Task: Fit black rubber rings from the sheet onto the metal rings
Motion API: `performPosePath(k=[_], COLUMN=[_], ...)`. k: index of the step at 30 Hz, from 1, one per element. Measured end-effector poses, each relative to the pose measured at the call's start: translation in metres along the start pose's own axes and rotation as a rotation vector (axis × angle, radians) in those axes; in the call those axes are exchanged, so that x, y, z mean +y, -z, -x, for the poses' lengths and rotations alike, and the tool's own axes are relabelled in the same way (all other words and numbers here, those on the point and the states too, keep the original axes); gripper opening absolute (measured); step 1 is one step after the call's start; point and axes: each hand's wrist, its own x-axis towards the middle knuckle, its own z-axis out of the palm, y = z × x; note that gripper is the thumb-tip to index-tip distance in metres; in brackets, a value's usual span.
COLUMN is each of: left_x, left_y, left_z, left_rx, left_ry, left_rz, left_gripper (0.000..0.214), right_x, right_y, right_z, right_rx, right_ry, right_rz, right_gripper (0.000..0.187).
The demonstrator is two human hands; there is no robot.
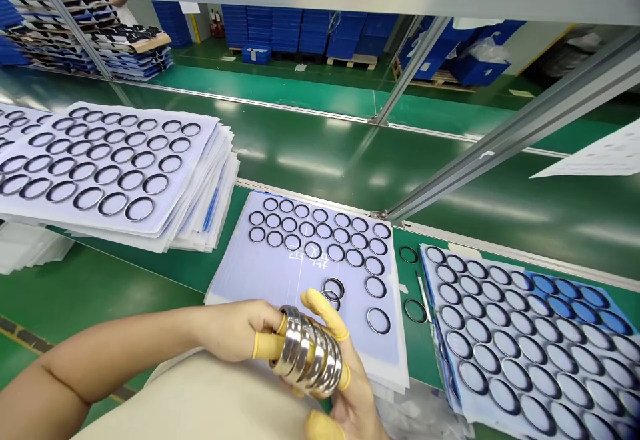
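Observation:
Several shiny metal rings [307, 353] form a row between my two hands, close to my body. My left hand [245, 333] grips the left end of the row, with yellow-covered fingers reaching into the rings. At the other end, my right hand [345, 367] has a yellow-covered finger inside the rings, while its thumb and forefinger spread apart. Just beyond the hands lies a white sheet [260, 273] with dark-edged rings [313, 250] in rows along its far and right sides. Two loose rings [333, 290] overlap near my right fingertips.
A tall stack of sheets [190, 207] covered in rings stands at left. Another ring-covered sheet stack [500, 333] sits at right, beside a white pen-like tool [423, 297] and two single rings [415, 310]. A metal frame post [500, 140] slants over the green table.

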Motion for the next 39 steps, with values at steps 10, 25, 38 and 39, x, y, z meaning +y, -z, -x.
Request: performPosePath(k=[10,25,38,39], left_x=[0.022,0.027,0.043,0.045], left_y=[0.014,0.016,0.017,0.017], left_z=[0.005,-0.006,-0.004,-0.003], left_rx=[0.032,-0.104,0.015,0.012], left_ry=[-0.106,-0.021,-0.179,-0.182], left_rz=[-0.593,-0.628,-1.094,-1.151], left_gripper=[0.034,0.021,0.028,0.025], right_x=[-0.007,-0.022,-0.008,-0.008], right_y=[0.01,0.01,-0.009,-0.01], right_z=[-0.003,-0.014,-0.015,-0.02], right_rx=[0.087,-0.282,-0.159,-0.162], right_ry=[-0.051,-0.467,-0.497,-0.499], right_rz=[-0.103,-0.539,-0.705,-0.769], right_gripper=[0.023,0.049,0.035,0.035])
